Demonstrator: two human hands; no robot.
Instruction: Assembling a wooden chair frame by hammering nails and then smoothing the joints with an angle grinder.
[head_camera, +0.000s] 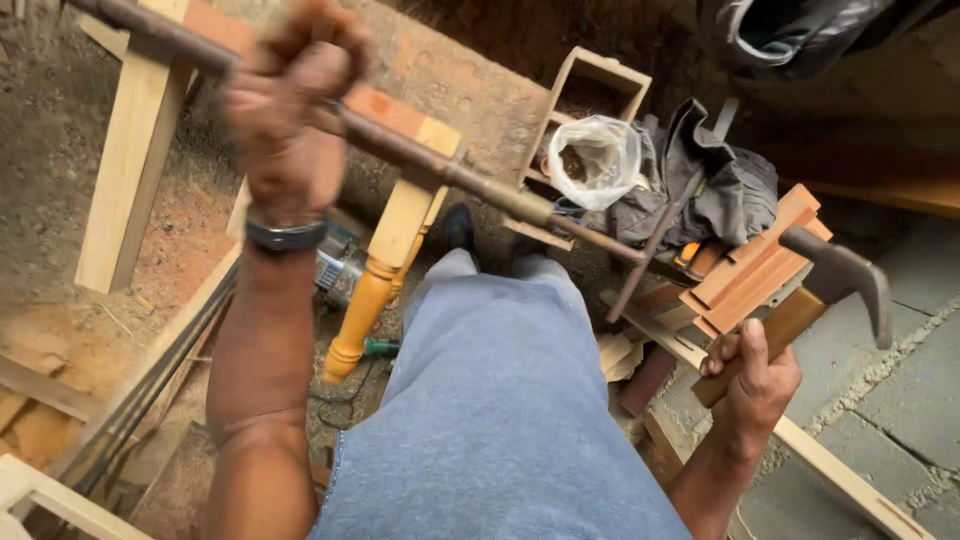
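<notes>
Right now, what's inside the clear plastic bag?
The clear plastic bag, resting on a wooden frame, shows a dark brownish clump inside. What the clump is cannot be told; its lower part is hidden by crumpled folds.

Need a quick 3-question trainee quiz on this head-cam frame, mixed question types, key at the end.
1. True or false: the right hand grips a wooden-handled claw hammer with a dark metal head.
2. What does the left hand hold? A) a clear plastic bag B) a long rusty metal rod C) a turned yellow wooden leg
3. Which wrist wears the dark wristband?

Key
1. True.
2. B: the long rusty metal rod runs through the closed fist and slants down to the right. The clear plastic bag sits on the open wooden box, and the turned yellow wooden leg leans below, both untouched.
3. The left.
</notes>
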